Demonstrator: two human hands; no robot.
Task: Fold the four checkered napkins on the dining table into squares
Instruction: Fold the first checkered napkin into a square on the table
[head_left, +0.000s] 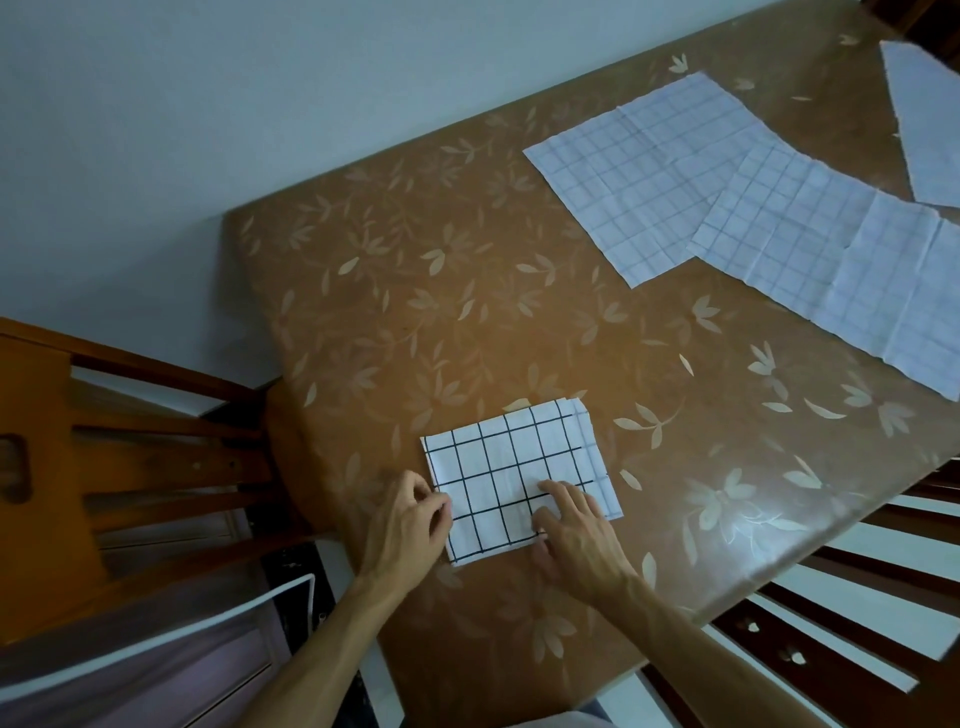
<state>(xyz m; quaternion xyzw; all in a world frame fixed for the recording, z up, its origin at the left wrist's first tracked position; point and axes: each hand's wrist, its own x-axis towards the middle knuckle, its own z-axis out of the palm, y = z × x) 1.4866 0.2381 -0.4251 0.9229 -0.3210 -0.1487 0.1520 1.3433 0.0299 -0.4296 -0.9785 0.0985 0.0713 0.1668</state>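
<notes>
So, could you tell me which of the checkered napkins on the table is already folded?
The bold black-gridded white napkin nearest the person, with the left hand and right hand on it; the pale-gridded napkins beyond lie spread flat.

Plain pale grey-blue wall behind and to the left. Close against it, brown rectangular dining table, leaf-patterned, glossy under dim, even light. Orange-brown slatted wooden chair at left end; dark brown slatted wooden chair at near right edge.
</notes>
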